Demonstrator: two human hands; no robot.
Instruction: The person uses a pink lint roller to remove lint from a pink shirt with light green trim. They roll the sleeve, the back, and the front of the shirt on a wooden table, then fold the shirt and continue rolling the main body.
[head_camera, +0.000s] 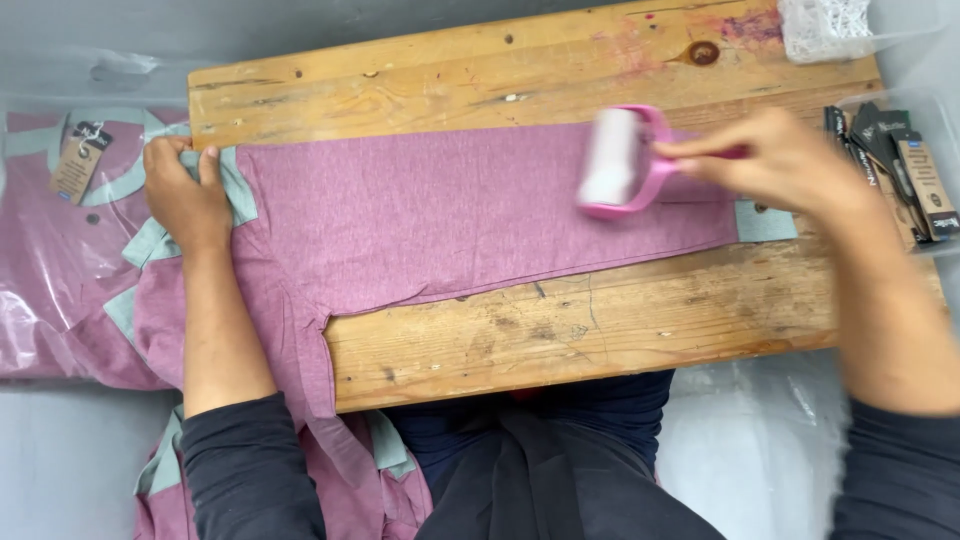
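The right hand (790, 160) gripped the pink lint roller (622, 160) near the mauve garment's (440, 215) far end on the wooden board (560, 320), the left hand (185, 195) pressing its collar end flat, most cloth seemingly left unrolled.

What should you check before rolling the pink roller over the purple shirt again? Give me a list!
1. Left hand pins the shirt's collar end: ok.
2. Right hand grips the pink lint roller by its handle: ok.
3. Purple shirt lies flat on the wooden board: ok.
4. Roller touching the cloth: cannot tell, blurred.
5. Roller sheet clean: cannot tell.
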